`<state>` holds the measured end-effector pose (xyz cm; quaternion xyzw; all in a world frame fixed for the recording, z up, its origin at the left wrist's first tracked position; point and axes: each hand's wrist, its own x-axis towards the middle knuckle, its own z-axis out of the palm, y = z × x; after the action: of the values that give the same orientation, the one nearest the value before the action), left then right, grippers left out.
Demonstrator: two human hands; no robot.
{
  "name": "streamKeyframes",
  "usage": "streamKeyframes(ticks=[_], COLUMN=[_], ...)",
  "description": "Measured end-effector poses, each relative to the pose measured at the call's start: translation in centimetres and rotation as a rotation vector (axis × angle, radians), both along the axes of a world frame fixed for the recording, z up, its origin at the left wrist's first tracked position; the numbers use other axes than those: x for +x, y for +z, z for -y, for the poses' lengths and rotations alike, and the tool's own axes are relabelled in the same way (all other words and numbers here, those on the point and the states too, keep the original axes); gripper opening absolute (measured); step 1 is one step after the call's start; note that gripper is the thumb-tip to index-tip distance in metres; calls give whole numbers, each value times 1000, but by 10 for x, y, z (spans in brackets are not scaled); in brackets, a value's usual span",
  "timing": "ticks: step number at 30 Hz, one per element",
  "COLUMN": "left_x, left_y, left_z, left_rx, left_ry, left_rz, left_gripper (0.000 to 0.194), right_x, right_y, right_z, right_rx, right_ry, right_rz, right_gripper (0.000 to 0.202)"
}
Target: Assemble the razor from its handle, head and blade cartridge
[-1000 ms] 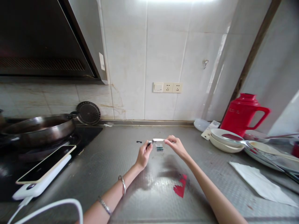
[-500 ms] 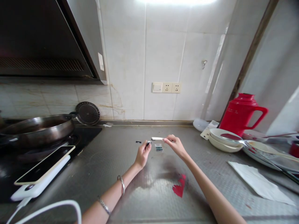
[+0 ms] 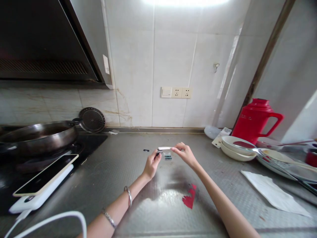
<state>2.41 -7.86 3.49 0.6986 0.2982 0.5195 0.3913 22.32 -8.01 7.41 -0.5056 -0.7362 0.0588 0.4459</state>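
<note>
Over the middle of the counter, my left hand [image 3: 151, 166] pinches a small black and silver piece [image 3: 158, 153] between thumb and fingers; its kind is too small to make out. My right hand [image 3: 186, 154] is closed on one end of a slim white stick-like tool [image 3: 164, 148]. The tool's free end points left, just above the small piece in my left hand; whether they touch, I cannot tell. Between the hands lies a small clear packet [image 3: 167, 156] with dark teal strips. A small flat black piece [image 3: 146, 150] rests left of my left fingertips.
A steel pan [image 3: 39, 136] stands on the black stove at left, by a phone [image 3: 47, 175] on a white power bank [image 3: 42, 192] with a cable. At right are a red thermos jug [image 3: 254, 120], stacked bowls [image 3: 237, 155] and a napkin [image 3: 273, 195]. A red patch [image 3: 190, 197] marks the counter.
The white tool in my right hand has shifted slightly left, so its tip is now above the small piece in my left hand. Both hands keep their grip.
</note>
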Motion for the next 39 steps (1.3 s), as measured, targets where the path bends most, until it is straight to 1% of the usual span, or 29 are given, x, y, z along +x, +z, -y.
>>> streamKeyframes(ticks=[3, 8, 11, 17, 21, 26, 31, 36, 39], left_x=[0, 0, 0, -1, -1, -1, -2, -1, -1], left_y=[1, -1, -2, -3, -4, -4, -3, -3, -3], left_z=[1, -1, -2, -3, -2, -2, -3, -2, -2], left_rx=[6, 2, -4, 0, 3, -4, -3, 5, 0], left_ry=[-11, 21, 30, 26, -2, -26, -12, -39, -20], left_rz=[-2, 0, -5, -11, -4, -10, 0, -6, -2], left_gripper=[36, 38, 38, 35, 35, 35, 34, 33, 33], right_x=[0, -6, -9, -7, -1, 6, 4, 5, 4], right_y=[-1, 5, 5, 1, -1, 1, 2, 1, 2], right_z=[0, 4, 5, 3, 0, -2, 0, -1, 0], right_rx=[10, 25, 17, 10, 11, 38, 25, -14, 2], right_ry=[-63, 45, 58, 27, -27, -67, -9, -51, -2], right_rz=[0, 25, 42, 20, 3, 36, -15, -1, -23], right_gripper=[47, 44, 44, 44, 45, 46, 45, 49, 47])
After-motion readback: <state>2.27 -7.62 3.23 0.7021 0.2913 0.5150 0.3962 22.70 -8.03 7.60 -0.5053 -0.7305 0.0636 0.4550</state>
